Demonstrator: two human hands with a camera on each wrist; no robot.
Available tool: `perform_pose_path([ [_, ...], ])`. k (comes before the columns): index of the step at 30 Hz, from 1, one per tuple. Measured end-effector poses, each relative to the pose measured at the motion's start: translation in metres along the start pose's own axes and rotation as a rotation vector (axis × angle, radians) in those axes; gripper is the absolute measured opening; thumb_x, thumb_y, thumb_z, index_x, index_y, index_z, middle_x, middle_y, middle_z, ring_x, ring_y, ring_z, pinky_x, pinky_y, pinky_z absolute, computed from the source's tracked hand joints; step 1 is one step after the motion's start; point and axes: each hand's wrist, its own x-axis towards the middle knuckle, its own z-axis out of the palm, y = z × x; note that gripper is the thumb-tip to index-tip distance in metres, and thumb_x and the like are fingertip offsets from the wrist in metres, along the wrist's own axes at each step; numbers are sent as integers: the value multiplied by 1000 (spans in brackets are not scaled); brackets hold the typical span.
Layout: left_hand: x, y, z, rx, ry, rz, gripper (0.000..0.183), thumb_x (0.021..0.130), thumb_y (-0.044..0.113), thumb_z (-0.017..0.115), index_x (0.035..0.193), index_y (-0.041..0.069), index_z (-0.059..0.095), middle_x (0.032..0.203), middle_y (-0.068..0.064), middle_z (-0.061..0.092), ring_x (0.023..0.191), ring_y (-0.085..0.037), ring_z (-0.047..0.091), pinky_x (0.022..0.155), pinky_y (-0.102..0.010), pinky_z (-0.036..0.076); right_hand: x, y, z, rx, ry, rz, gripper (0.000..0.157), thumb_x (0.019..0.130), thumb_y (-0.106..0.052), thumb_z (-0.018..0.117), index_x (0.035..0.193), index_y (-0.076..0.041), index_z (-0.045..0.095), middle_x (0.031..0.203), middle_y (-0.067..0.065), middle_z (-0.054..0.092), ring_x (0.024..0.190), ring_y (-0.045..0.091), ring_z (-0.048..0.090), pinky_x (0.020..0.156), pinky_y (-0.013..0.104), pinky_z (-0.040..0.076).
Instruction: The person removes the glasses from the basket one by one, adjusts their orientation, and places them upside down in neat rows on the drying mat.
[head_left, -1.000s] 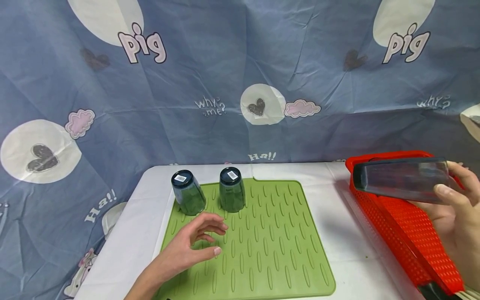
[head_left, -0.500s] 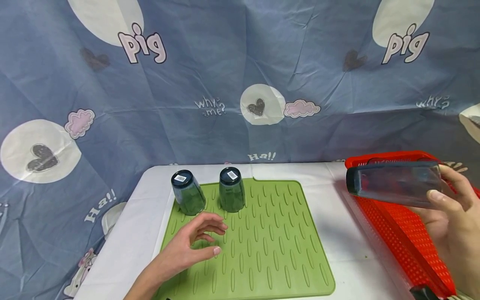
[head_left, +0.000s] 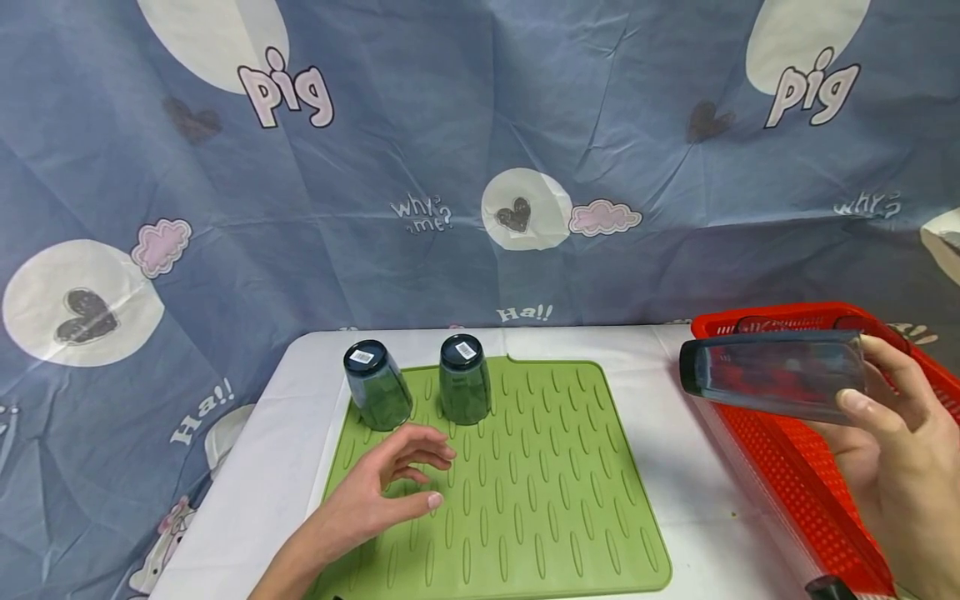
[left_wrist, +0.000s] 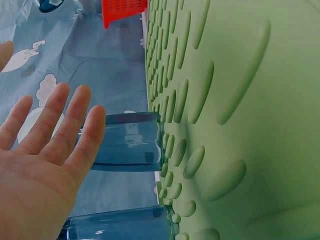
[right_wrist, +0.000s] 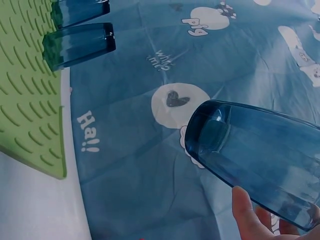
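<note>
Creased blue cloth (head_left: 420, 100) as backdrop, printed with pale circles (head_left: 543, 204), grey hearts (head_left: 513, 215), pink clouds (head_left: 604, 217) and white lettering (head_left: 524, 313), white-topped table (head_left: 663, 442) before it, rounded far left corner, soft light.

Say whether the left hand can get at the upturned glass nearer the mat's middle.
Probably yes: the left hand is open and holds nothing, that upturned glass stands just beyond it, and nothing seems to lie between them. The other glass stands off to one side.
</note>
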Motion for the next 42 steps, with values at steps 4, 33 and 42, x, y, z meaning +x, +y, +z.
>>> perform_pose_path([
  [4,0,0,1,-6,-1,-6,47,91,7,69,134,15,51,126,-16,58,114,-28,58,91,-43,51,-1,0,1,0,15,-1,53,92,17,38,144,5,38,128,18,52,99,26,65,81,36,58],
  [33,0,3,-5,80,42,-23,46,90,12,73,130,20,52,124,-6,59,113,-28,58,89,-40,51,-12,19,17,134,-45,158,46,97,7,37,141,-1,44,128,12,50,101,23,64,85,41,57],
  [42,2,3,3,97,65,-65,47,89,16,75,129,23,53,124,-5,59,114,-29,58,91,-39,51,-13,30,21,251,-154,164,45,97,8,32,138,-1,47,128,12,54,102,25,66,87,43,56],
])
